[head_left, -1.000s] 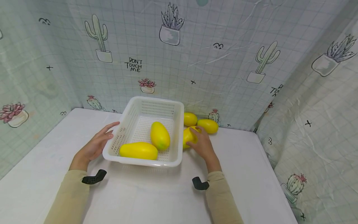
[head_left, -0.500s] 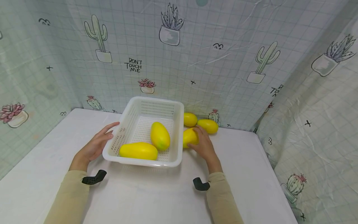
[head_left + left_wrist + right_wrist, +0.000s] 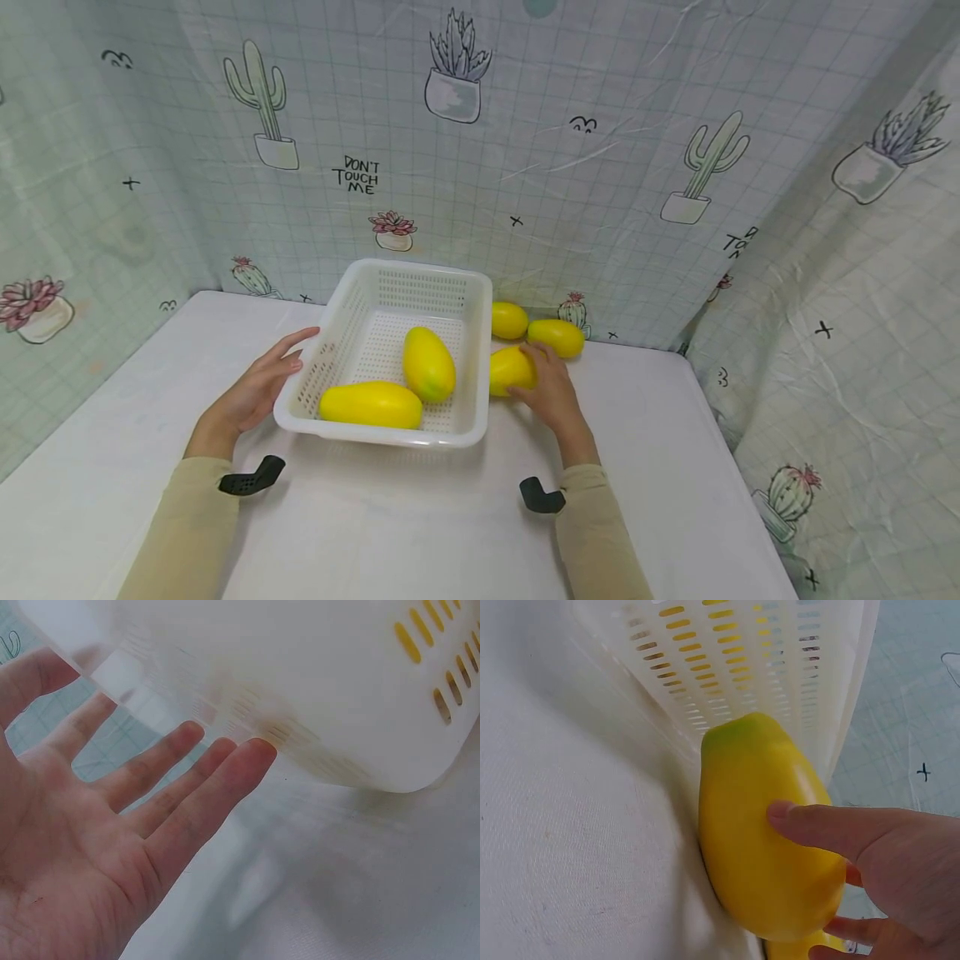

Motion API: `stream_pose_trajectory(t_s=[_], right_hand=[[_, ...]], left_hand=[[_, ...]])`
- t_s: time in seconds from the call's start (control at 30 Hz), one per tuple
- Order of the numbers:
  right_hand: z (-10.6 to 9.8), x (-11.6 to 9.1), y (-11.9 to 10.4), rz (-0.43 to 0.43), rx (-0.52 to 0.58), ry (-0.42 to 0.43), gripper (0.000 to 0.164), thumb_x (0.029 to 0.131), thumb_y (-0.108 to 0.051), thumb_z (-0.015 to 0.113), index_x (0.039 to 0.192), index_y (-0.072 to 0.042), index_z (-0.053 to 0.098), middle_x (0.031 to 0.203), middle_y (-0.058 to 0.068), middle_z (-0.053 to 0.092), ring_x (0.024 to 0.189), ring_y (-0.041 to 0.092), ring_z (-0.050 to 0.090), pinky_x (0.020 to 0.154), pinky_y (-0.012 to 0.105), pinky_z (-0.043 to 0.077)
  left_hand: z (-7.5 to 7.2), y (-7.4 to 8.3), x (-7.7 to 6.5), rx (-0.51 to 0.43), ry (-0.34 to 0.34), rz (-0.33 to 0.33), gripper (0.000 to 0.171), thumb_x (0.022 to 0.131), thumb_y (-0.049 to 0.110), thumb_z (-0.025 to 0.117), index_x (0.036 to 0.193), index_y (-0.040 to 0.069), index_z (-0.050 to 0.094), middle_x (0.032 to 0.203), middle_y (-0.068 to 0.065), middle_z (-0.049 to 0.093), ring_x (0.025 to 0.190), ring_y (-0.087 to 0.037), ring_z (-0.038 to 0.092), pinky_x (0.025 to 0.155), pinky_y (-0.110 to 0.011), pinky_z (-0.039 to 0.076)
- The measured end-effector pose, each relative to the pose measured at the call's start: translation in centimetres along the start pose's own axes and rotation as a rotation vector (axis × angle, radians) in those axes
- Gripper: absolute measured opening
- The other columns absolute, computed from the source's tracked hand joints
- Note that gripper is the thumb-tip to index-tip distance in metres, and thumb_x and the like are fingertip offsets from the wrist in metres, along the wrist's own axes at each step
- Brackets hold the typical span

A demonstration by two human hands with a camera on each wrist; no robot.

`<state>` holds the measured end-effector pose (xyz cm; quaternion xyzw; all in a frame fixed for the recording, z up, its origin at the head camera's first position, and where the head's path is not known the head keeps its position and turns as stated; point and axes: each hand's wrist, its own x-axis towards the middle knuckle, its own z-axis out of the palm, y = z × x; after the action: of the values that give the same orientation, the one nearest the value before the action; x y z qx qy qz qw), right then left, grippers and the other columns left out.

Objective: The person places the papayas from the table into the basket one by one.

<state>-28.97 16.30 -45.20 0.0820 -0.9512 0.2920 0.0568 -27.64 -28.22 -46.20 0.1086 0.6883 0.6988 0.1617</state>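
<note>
My left hand lies along the left side of a white perforated basket, fingers extended. Seen from the left wrist, its spread fingertips touch the basket's outer wall. Just outside the basket's right wall, my right hand holds a yellow papaya by its right end. The right wrist view shows the thumb on the near side of this papaya, whose greenish narrow end faces the basket; the other fingers are partly hidden behind it. Inside the basket are a lengthwise papaya and a slanted papaya.
Behind the held fruit, a yellow papaya sits partly hidden by the basket, and another papaya lies to its right. A patterned curtain encloses the back and sides of the white table.
My right hand has shifted slightly right and toward me, its fingers moving from the papaya's top to its right end. The left hand and basket have stayed put.
</note>
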Motion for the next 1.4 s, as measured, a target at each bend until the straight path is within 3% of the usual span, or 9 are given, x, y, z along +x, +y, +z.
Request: stream_pose_trajectory(t_s=[0.27, 0.47, 0.77, 1.1, 1.4], right_hand=[[-0.1, -0.4, 0.3, 0.013, -0.002, 0.013, 0.075, 0.071, -0.027, 0.078, 0.137, -0.021, 0.041, 0.141, 0.006, 0.033, 0.130, 0.027, 0.031, 0.108, 0.048, 0.028], [0.2, -0.5, 0.6, -0.006, 0.049, 0.029, 0.076, 0.070, -0.023, 0.079, 0.136, -0.016, 0.040, 0.145, 0.003, 0.031, 0.134, 0.025, 0.029, 0.111, 0.046, 0.024], [0.3, -1.0, 0.6, 0.079, 0.133, 0.006, 0.077, 0.070, -0.027, 0.078, 0.135, -0.016, 0.037, 0.142, 0.002, 0.036, 0.132, 0.027, 0.032, 0.110, 0.046, 0.024], [0.2, -1.3, 0.9, 0.083, 0.166, 0.003, 0.077, 0.072, -0.025, 0.077, 0.136, -0.015, 0.037, 0.143, 0.003, 0.036, 0.133, 0.027, 0.032, 0.111, 0.047, 0.023], [0.4, -1.3, 1.0, 0.096, 0.191, 0.020, 0.075, 0.073, -0.021, 0.076, 0.137, -0.015, 0.038, 0.144, 0.004, 0.036, 0.133, 0.027, 0.031, 0.111, 0.047, 0.021]], left_hand=[[0.1, 0.0, -0.1, 0.003, -0.003, 0.002, 0.050, 0.099, 0.025, 0.032, 0.145, 0.035, 0.017, 0.151, -0.002, 0.020, 0.119, -0.005, 0.047, 0.091, -0.035, 0.045], [0.2, 0.1, -0.1, 0.005, 0.004, 0.000, 0.049, 0.099, 0.025, 0.032, 0.144, 0.035, 0.018, 0.151, -0.002, 0.021, 0.119, -0.005, 0.047, 0.091, -0.034, 0.045], [0.2, 0.1, -0.1, 0.017, 0.010, 0.003, 0.049, 0.098, 0.025, 0.033, 0.144, 0.036, 0.019, 0.151, -0.001, 0.021, 0.119, -0.005, 0.047, 0.092, -0.035, 0.045], [0.0, -0.2, 0.1, 0.027, 0.019, 0.000, 0.050, 0.098, 0.027, 0.035, 0.144, 0.036, 0.018, 0.151, 0.000, 0.021, 0.120, -0.007, 0.047, 0.093, -0.040, 0.045], [0.1, -0.1, 0.1, 0.016, 0.016, -0.005, 0.049, 0.098, 0.026, 0.034, 0.144, 0.036, 0.019, 0.150, -0.001, 0.022, 0.119, -0.007, 0.048, 0.091, -0.036, 0.046]])
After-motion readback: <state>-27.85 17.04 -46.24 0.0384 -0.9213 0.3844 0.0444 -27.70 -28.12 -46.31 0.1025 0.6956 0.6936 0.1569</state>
